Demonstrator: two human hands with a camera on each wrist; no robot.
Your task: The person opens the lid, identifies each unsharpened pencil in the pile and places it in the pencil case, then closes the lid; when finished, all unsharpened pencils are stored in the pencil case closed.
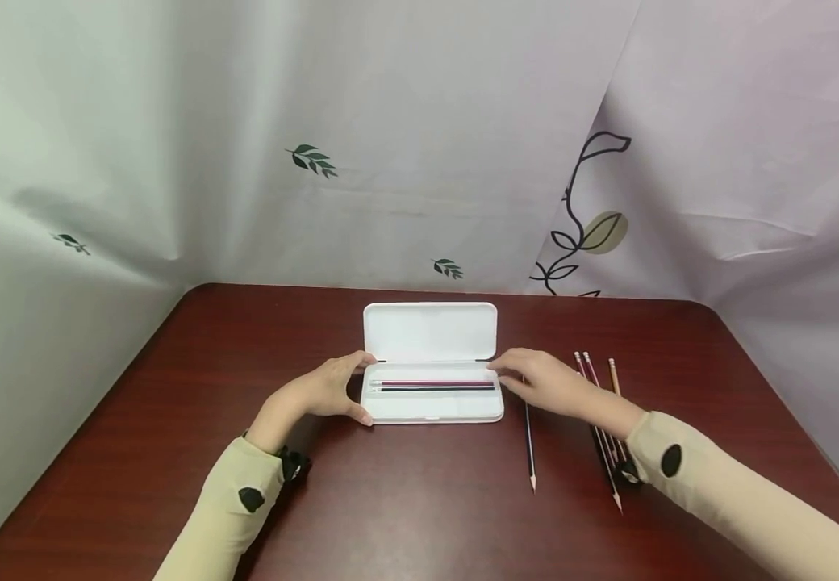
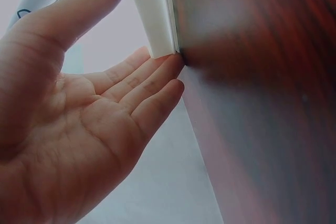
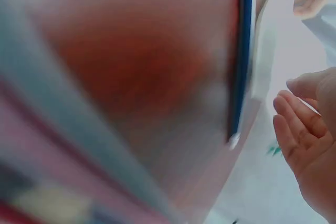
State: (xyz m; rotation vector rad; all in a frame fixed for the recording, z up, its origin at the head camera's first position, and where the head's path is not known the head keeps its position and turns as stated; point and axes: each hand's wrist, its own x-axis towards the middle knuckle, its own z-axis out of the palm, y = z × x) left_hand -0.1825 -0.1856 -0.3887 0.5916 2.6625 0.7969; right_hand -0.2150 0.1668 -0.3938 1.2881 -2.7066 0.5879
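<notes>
A white case (image 1: 427, 410) is set near the middle of the table, its lid (image 1: 430, 331) folded back on the far side; its long axis is laid from left to right, its hollow is turned upward, and its front edge is faced toward the person. Two slim pencils (image 1: 434, 388), one pinkish and one dark, are held inside along that same axis; which way their tips are pointed is too small to tell.

The case's left end is framed by the left hand (image 1: 328, 387), fingers fairly straight, fingertips touching the rear corner and thumb laid at the front one; the right hand (image 1: 539, 383) is poised at the right rear corner with fingers loosely bent and no object seen in it; whether the case is touched there cannot be told. The case would best be steadied by light, even pressure at both ends, with fingers kept off the hinge.

Just beyond the right end, a loose dark pencil (image 1: 529, 440) is laid with its point toward the person; farther right, more pencils (image 1: 607, 468) are partly covered by the forearm; everything is borne by a reddish table (image 1: 405, 500), backed by pale cloth (image 1: 419, 121).
</notes>
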